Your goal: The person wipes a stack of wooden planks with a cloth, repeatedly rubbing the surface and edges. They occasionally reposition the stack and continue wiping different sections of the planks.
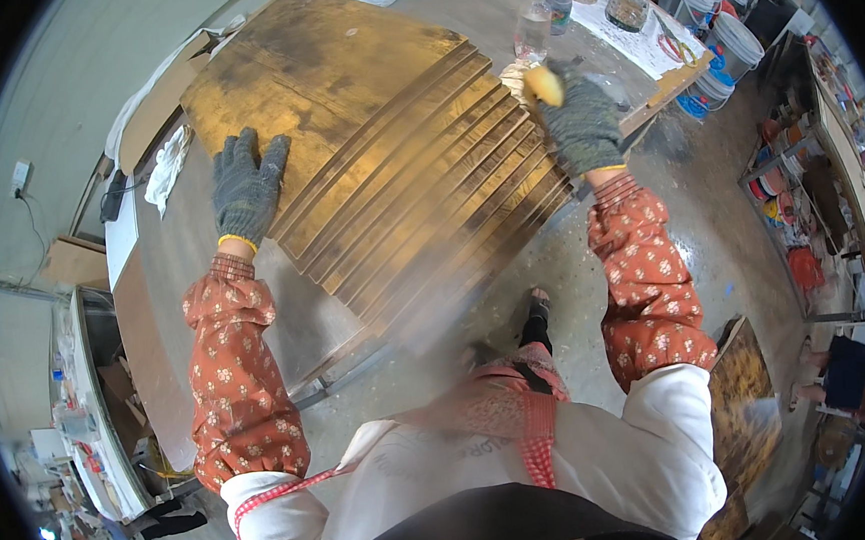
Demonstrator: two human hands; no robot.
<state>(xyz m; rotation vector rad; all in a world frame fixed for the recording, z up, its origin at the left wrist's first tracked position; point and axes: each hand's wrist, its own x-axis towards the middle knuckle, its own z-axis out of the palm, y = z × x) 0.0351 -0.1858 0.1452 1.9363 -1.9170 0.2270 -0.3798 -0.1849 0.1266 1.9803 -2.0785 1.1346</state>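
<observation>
In front of me lies a fanned stack of large panels [323, 72], mottled gold and dark brown, their edges stepped toward me. My left hand [248, 183], in a grey knitted glove with a yellow cuff, lies flat with its fingers spread on the left edge of the stack. Beyond the right edge is my right hand [583, 124], gloved alike, closed around a soft-looking yellow pad [543, 87]. Motion blurs the pad, and most of the fingers about it are hidden. A pale crumpled cloth [515, 79] lies just beside it.
The stack covers much of a grey table [306, 329]. Clear bottles [533, 24] and a jug [626, 3] stand at the back right, near white buckets [737, 40]. A white rag [169, 168] is at the left. Another mottled panel [748, 408] leans behind my right elbow.
</observation>
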